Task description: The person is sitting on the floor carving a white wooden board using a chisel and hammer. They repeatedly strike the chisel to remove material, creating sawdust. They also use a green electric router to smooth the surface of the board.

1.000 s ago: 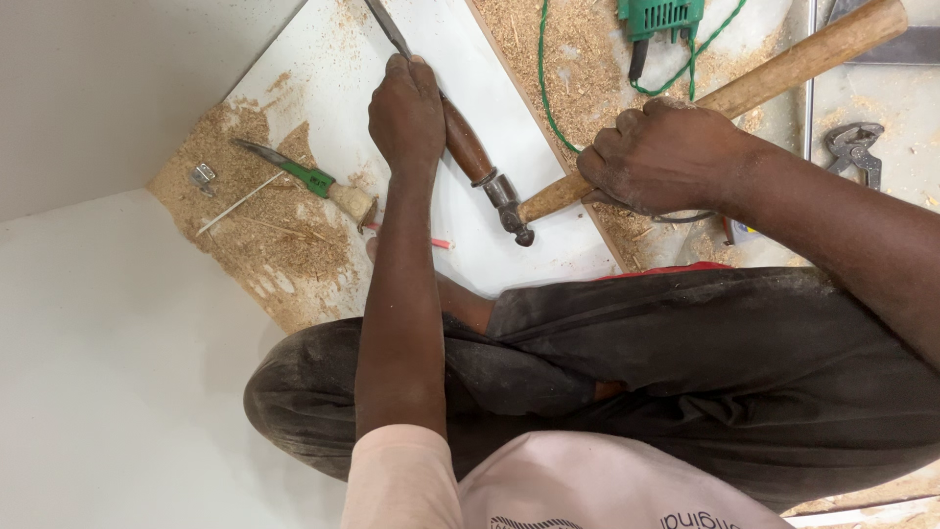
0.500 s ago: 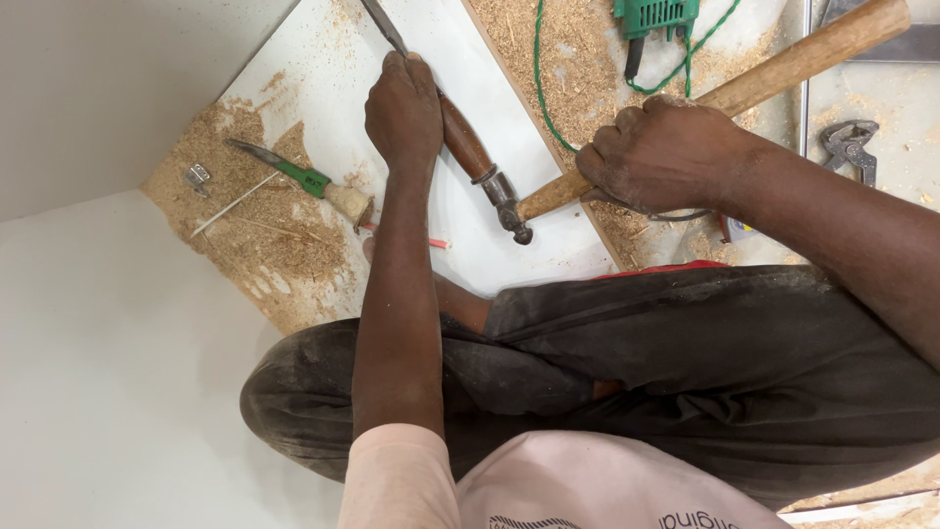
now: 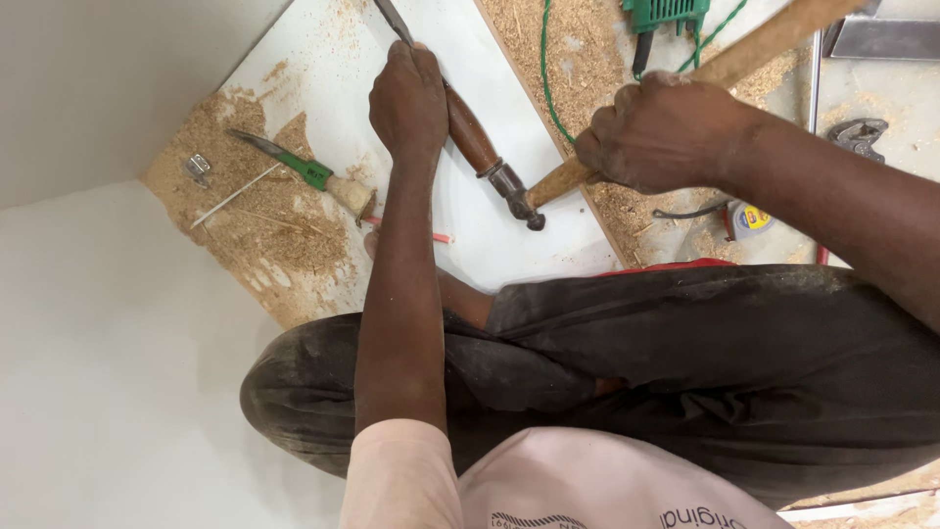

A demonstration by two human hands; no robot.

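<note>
White laminated board (image 3: 470,225), largest item, lying flat on the floor, its edges strewn with sawdust (image 3: 264,230). Dark trousers (image 3: 685,372) of the seated person fill the lower view. Wooden mallet handle (image 3: 754,44), long and pale, runs from upper right down to the chisel's end; right hand (image 3: 666,132) is wrapped tight around it, fingers fully curled. Wood chisel (image 3: 475,137), dark brown handle with metal ferrule, blade slanting to the top edge of the board; left hand (image 3: 409,103) grips it near the blade, fingers closed round the shaft. Green power tool (image 3: 666,15) with green cord, top. Green-handled chisel (image 3: 294,168) lies apart on the sawdust, left. Pliers (image 3: 862,132), far right. Small metal hinge (image 3: 199,167), far left.
</note>
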